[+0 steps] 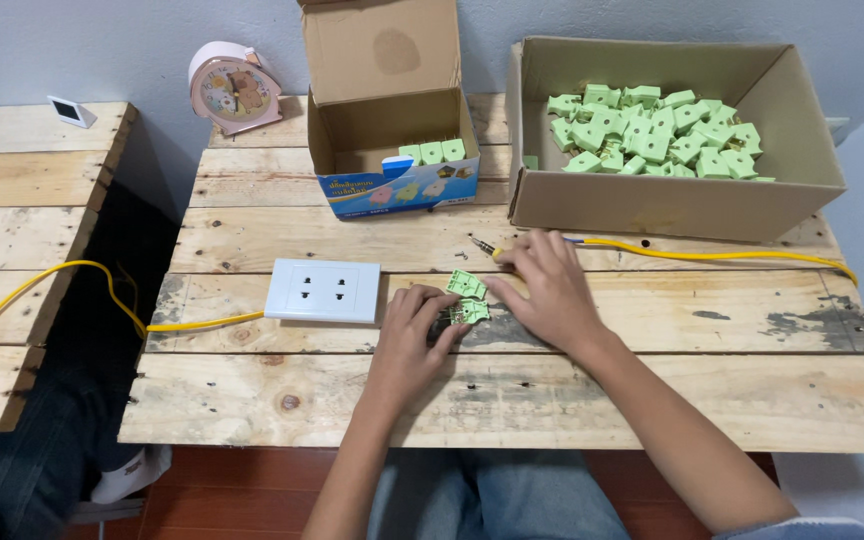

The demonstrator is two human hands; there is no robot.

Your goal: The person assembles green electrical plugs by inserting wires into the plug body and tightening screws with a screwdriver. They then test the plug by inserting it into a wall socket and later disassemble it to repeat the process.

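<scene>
My left hand (410, 330) pinches a small green plastic part (470, 312) against the wooden table (652, 400). My right hand (544, 290) rests just to its right, fingertips touching a second green part (466, 285) lying above the first. A screwdriver (485, 246) with a yellow handle lies right behind my right hand, mostly hidden by the fingers.
A white double wall socket (322, 291) on a yellow cable (72, 275) lies left of my hands. Behind stand a small open carton (392, 150) and a large cardboard box (672, 195) holding several green parts (652, 130). A pink clock (234, 90) sits at back left. Another yellow cable (712, 255) runs right.
</scene>
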